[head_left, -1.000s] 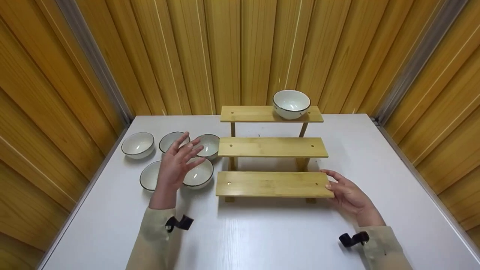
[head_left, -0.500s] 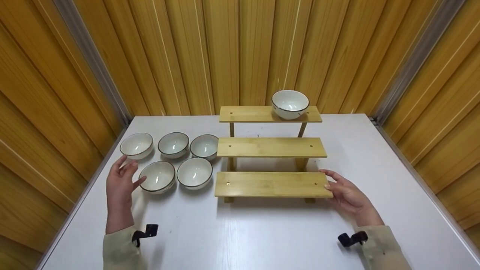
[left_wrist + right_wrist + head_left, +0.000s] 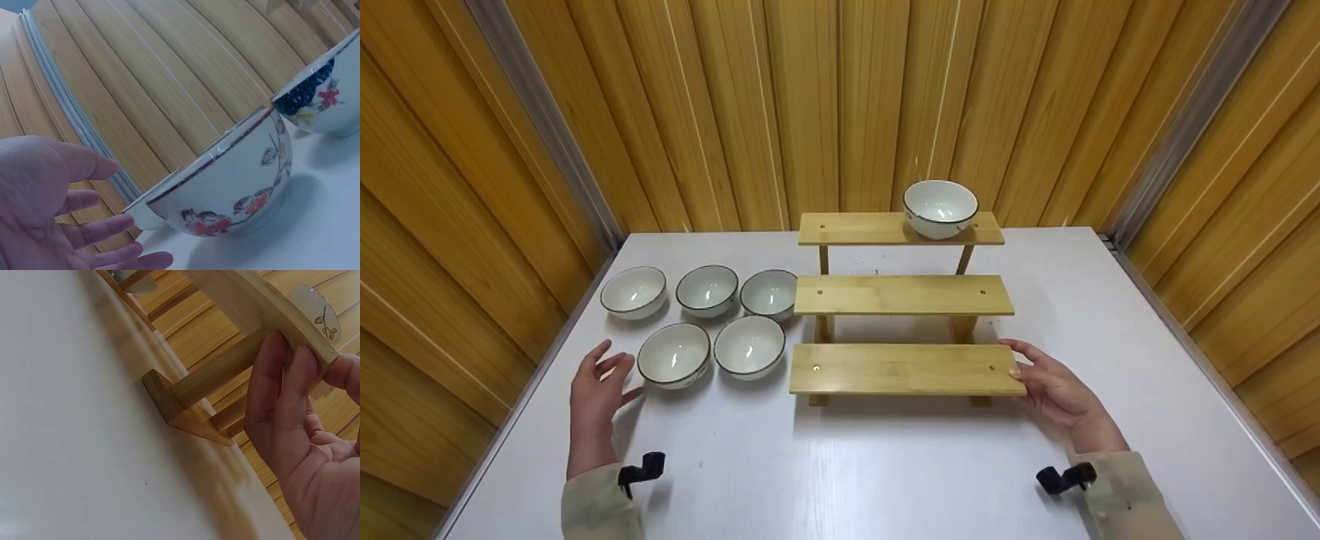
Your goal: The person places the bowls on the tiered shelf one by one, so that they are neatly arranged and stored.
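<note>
My left hand (image 3: 598, 405) is just left of the front-left white bowl (image 3: 673, 356), fingers relaxed and nothing in them. In the left wrist view the fingers spread beside that bowl (image 3: 236, 197), which has red flowers and a dark rim. My right hand (image 3: 1061, 397) pinches the right end of the bottom board of a three-step wooden stand (image 3: 907, 369), thumb on top. From the right wrist view, fingers of this hand (image 3: 304, 439) press under the board (image 3: 287, 318). Another white bowl (image 3: 941, 210) sits upright on the top step, right of its middle.
Beside the front-left bowl is a second front bowl (image 3: 749, 347). Behind them stand a left bowl (image 3: 634, 292), a middle bowl (image 3: 707, 291) and a right bowl (image 3: 769, 294) close against the stand. Wood-panelled walls (image 3: 877, 105) enclose the white table (image 3: 885, 480).
My left hand has moved left and back toward me, from over the bowls to the outer side of the front-left one. The right hand keeps its grip on the stand.
</note>
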A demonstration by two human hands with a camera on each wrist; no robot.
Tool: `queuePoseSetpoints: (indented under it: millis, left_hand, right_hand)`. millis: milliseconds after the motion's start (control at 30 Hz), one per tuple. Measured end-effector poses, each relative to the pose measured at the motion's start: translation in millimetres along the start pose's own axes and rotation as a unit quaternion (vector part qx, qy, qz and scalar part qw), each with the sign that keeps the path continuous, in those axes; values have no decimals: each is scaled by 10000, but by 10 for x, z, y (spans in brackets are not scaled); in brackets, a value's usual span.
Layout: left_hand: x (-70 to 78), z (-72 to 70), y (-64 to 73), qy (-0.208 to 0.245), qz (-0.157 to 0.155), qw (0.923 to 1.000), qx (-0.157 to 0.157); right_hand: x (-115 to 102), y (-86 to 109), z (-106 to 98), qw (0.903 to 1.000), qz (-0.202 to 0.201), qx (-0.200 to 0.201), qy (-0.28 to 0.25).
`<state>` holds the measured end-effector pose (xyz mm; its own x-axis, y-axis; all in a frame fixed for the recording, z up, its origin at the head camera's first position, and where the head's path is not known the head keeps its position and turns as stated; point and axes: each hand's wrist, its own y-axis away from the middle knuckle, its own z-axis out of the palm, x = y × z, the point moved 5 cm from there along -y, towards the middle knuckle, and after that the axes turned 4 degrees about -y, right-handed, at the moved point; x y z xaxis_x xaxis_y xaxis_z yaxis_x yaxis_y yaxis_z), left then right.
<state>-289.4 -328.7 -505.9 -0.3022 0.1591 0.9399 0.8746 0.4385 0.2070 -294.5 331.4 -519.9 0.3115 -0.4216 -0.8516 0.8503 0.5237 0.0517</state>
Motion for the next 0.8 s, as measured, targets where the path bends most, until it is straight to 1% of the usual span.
queuePoseSetpoints:
  millis: [133, 233, 300, 400, 533, 667, 800]
  left_hand:
    - [-62, 126, -36, -208, -63, 9970, -748]
    - [-93, 202, -62, -152, -82, 9937, -1111]
    - [-119, 237, -74, -29, -93, 9923, -1237]
    - [-158, 282, -80, 406, -113, 9897, -1372]
    - [-200, 330, -80, 987, -154, 9839, -1485]
    - [-211, 335, -73, 1201, -183, 9805, -1546]
    - [-214, 320, -65, 1393, -177, 9763, -1649]
  right_hand:
    - [-3, 5, -6, 10000, -11, 68, -1]
    - [4, 8, -9, 10000, -2, 54, -29]
    - [8, 8, -9, 10000, 3, 34, -29]
    - [11, 9, -5, 10000, -10, 24, 8]
    - [9, 11, 4, 10000, -43, 16, -13]
    - [12, 12, 15, 9999, -28, -45, -106]
    - [11, 11, 13, 9999, -18, -52, -91]
